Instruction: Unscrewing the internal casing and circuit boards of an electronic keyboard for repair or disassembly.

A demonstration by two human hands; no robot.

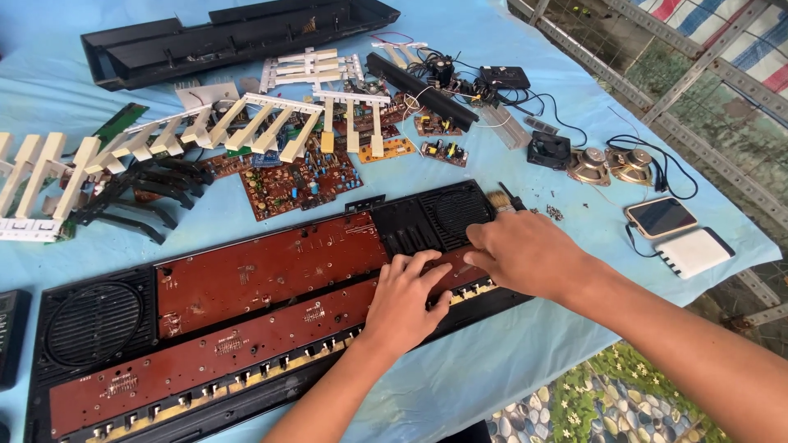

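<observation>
Head view, looking down on a table under a pale blue plastic sheet (509, 361). Nearest: long black plastic keyboard casing (90, 328), opened, lying slantwise from lower left to upper right, a round speaker grille at each end. Inside it, two long reddish-brown circuit boards (263, 271) run lengthwise.

Left hand (404, 302): flat, palm down, fingers loosely spread, pressing on the lower board near the casing's right end. Holds nothing.

Right hand (525, 254): palm down just beside the left, fingers curled over the board's right end by the right grille. Whether it pinches anything there, cannot tell.

Just beyond the right hand: small brush with tan bristles (501, 199), touching the casing's edge. Right of it, a phone (661, 216) beside a white power bank (696, 251).

Middle distance: loose brown circuit board (300, 184); strips of white piano keys (246, 127); a heap of black keys (139, 193) at left.

Further: two round speaker drivers (611, 164), small black fan (548, 150), tangle of black wires (460, 82).

Far edge: second long black casing shell (238, 37).
</observation>
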